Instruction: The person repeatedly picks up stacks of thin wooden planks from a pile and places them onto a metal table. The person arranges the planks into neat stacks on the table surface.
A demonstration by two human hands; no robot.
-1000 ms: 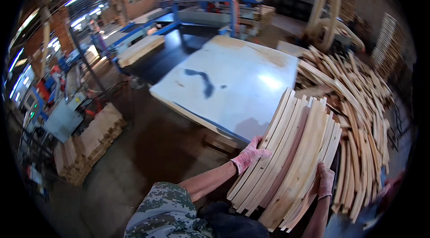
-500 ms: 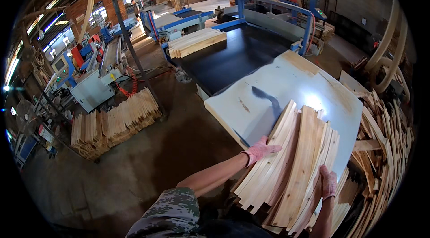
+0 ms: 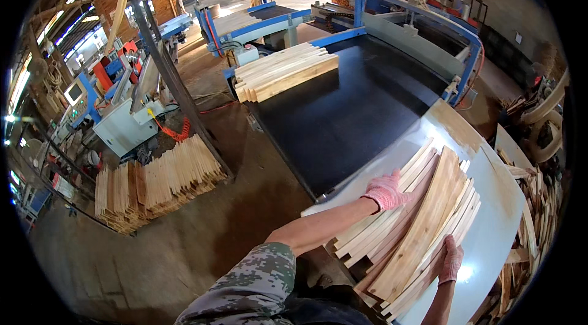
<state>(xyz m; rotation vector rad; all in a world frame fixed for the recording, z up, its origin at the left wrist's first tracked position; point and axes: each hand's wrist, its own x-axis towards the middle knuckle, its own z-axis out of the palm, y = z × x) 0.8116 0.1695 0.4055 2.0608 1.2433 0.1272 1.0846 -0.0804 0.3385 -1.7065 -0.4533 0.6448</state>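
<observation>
A loose bundle of long pale wooden strips (image 3: 418, 225) lies fanned out on a light grey-white board (image 3: 499, 227), its near ends reaching toward my body. One wider, knotty strip lies slanted on top. My left hand (image 3: 387, 192), in a pink-and-white knit glove, grips the bundle's left side near its far half, fingers across the upper strips. On the opposite side my right hand (image 3: 451, 259), gloved alike, is pressed along the outer strips with its fingers bent around the edge. Its fingertips are partly hidden.
Beyond the board is a black conveyor bed (image 3: 343, 120) with a stack of wooden strips (image 3: 288, 71) at its left and a blue frame (image 3: 422, 10) across it. More strips (image 3: 159, 184) stand on the floor at left, near a dark post (image 3: 177, 80). Scrap wood (image 3: 539, 221) is heaped at right.
The bundle has moved farther over the board, toward the black bed, with both hands still on it. My left hand has shifted forward along its side. The view has also moved forward.
</observation>
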